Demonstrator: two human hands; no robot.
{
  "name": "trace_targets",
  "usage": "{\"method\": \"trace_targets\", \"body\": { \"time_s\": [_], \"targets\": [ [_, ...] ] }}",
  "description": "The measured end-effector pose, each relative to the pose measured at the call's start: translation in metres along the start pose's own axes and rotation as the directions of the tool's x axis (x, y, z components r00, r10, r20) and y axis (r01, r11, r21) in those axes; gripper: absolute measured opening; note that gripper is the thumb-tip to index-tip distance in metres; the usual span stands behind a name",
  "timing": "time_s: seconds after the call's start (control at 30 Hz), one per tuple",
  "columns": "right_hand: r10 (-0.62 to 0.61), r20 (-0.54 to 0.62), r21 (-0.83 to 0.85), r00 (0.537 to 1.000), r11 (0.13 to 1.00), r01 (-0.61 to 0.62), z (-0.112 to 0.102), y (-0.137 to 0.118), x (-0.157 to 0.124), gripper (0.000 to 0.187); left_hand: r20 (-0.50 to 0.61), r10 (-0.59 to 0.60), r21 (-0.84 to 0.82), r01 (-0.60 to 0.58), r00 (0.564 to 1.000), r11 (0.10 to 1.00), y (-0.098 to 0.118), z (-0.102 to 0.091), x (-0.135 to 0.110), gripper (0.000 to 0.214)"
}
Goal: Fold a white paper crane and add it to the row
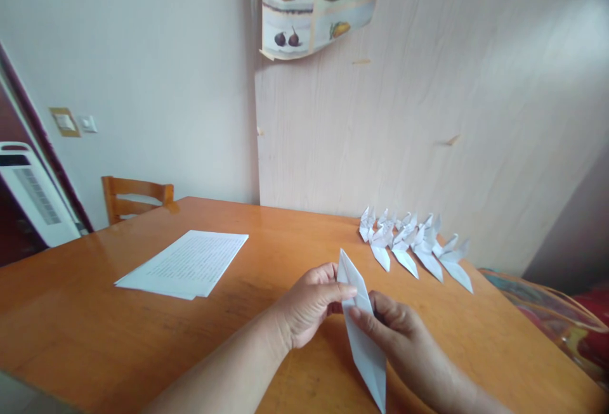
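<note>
A sheet of white paper folded into a long, narrow pointed shape (367, 350) is held up above the table between both hands. My left hand (311, 303) pinches its upper part, thumb on the near face and fingers behind. From the other side, my right hand (399, 331) grips the right edge near the middle, its thumb flat on the paper. The lower tip of the paper points down toward me. Beyond my hands, several folded white paper birds (404, 243) stand grouped at the table's far right. The fingertips behind the paper are hidden.
A stack of printed sheets (188, 265) lies on the left of the wooden table (266, 243). A wooden chair (137, 195) is at the far left edge. Past the right edge sits a clear plastic bag (547, 306). The wall with a fruit picture (316, 5) borders the back.
</note>
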State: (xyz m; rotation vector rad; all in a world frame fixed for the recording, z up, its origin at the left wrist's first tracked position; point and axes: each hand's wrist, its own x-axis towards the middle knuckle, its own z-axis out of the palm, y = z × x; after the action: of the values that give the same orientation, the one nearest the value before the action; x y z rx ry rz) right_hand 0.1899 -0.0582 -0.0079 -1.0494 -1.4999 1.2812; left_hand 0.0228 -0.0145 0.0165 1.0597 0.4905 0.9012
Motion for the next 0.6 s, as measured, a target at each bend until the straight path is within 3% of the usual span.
{"method": "trace_targets", "body": {
  "time_s": [0.23,0.47,0.6],
  "targets": [
    [-0.030,-0.046,0.003,0.998,1.000,0.030,-0.002,0.001,0.004,0.036,-0.018,-0.017,0.071,0.019,1.000,0.997,-0.007,0.002,0.000,0.022],
    [-0.058,-0.048,-0.060,0.997,0.997,0.056,-0.003,-0.003,0.002,0.042,-0.037,-0.010,0.047,0.012,0.999,0.999,0.000,-0.003,0.000,0.020],
    [-0.062,-0.135,-0.010,0.989,0.998,0.061,-0.010,-0.012,0.002,0.044,-0.020,-0.064,0.049,0.065,0.998,0.997,0.005,-0.006,-0.001,0.020]
  ]
}}
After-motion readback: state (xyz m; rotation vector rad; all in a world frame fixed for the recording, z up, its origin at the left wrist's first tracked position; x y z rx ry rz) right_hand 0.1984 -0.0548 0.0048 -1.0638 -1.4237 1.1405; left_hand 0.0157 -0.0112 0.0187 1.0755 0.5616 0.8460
